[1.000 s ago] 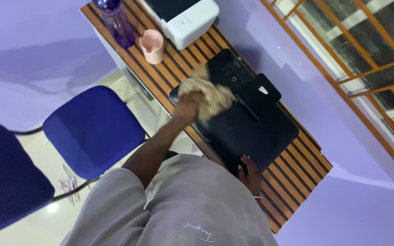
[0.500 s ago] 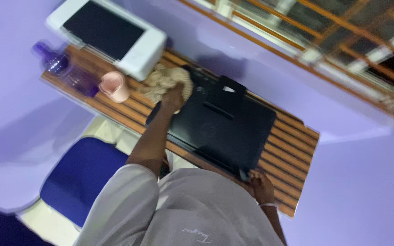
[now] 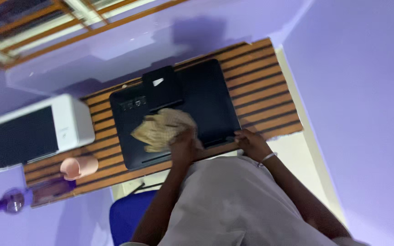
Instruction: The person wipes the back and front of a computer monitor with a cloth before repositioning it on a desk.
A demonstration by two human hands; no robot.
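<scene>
Two hands | left (image 3: 184, 146) grips cloth (image 3: 163, 129) on black printer (image 3: 206, 98) | right (image 3: 250, 142) holds printer's edge

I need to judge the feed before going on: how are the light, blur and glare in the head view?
Head view: dim, even violet-tinted light; soft motion blur all over, and the frame is tilted. The left hand on the cloth and the right hand at the black printer's edge lack sharp detail. No strong glare; the printer casts a soft shadow on the wall.
</scene>
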